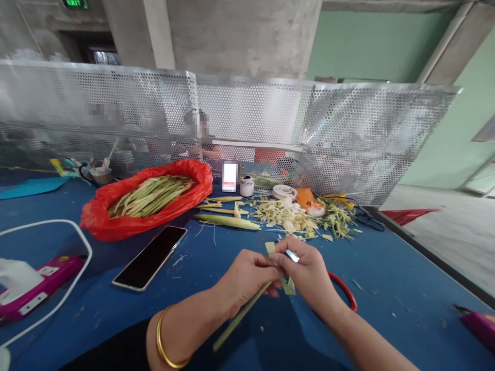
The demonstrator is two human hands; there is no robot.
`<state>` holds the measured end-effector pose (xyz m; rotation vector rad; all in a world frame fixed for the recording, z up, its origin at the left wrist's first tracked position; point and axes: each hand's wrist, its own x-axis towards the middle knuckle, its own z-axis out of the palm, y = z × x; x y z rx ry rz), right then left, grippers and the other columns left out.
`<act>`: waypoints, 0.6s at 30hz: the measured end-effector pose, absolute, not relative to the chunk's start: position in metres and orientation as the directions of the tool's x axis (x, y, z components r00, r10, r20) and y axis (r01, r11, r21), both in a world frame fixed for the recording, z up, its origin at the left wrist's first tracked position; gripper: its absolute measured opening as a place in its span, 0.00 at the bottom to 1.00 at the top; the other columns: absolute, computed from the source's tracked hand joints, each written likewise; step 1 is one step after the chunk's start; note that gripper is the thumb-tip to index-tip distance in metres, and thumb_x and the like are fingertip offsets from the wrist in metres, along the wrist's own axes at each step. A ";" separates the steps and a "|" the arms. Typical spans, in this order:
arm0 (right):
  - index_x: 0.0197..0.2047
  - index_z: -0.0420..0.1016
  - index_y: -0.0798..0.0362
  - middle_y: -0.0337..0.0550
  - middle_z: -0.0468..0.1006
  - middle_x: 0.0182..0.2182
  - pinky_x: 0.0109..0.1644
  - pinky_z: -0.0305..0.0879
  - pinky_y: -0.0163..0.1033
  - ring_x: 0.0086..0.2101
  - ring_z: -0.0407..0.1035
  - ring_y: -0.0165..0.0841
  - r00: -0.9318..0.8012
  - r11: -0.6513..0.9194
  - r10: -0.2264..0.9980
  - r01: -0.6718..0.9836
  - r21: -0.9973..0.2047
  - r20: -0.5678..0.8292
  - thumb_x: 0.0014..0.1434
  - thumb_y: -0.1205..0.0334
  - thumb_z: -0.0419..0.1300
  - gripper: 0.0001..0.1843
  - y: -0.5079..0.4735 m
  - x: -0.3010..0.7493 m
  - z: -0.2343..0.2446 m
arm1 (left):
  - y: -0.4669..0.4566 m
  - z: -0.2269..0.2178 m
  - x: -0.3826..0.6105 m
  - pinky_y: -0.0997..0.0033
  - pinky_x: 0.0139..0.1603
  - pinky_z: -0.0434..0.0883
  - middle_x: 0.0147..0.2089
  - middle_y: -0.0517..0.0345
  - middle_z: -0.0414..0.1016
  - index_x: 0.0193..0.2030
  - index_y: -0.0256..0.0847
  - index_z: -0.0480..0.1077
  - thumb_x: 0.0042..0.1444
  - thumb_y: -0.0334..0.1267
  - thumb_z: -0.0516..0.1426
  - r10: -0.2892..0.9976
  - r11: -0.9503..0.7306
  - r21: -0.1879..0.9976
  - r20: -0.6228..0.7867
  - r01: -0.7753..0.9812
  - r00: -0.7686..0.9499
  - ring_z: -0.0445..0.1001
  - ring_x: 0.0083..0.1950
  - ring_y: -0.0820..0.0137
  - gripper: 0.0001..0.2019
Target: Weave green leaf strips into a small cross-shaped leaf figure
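My left hand (251, 275) is closed in a pinch round a folded pale green leaf strip (242, 320), whose long end slants down toward me. Flat ends of leaf (270, 248) stick out above and below the fingers. Fingertips of my right hand (305, 268) meet the left ones at the fold and press on the leaf too. Red-handled scissors (345, 289) sit in the right palm; a bit of metal shows between thumb and forefinger, the rest is hidden. Beyond the hands lie a long green leaf bundle (228, 221) and a heap of pale leaf scraps (286, 214).
On the left, a red plastic bag (185, 172) holds many leaf strips, with a phone (150, 259) beside it. Further left are a purple power strip (42, 283) and white cable (87, 242). Tape (284, 192), a small jar (246, 186) and a perforated metal screen (247, 108) stand behind.
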<state>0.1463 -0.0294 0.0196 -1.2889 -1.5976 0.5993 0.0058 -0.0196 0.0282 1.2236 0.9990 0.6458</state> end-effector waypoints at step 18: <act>0.26 0.67 0.50 0.38 0.71 0.25 0.33 0.60 0.35 0.28 0.65 0.33 -0.065 0.426 0.869 0.604 -0.674 0.490 0.64 0.58 0.54 0.15 -0.043 0.133 0.012 | -0.008 0.037 -0.003 0.71 0.46 0.72 0.33 0.50 0.81 0.33 0.33 0.79 0.38 0.33 0.70 0.935 0.275 0.883 -0.153 -0.381 0.320 0.77 0.39 0.68 0.12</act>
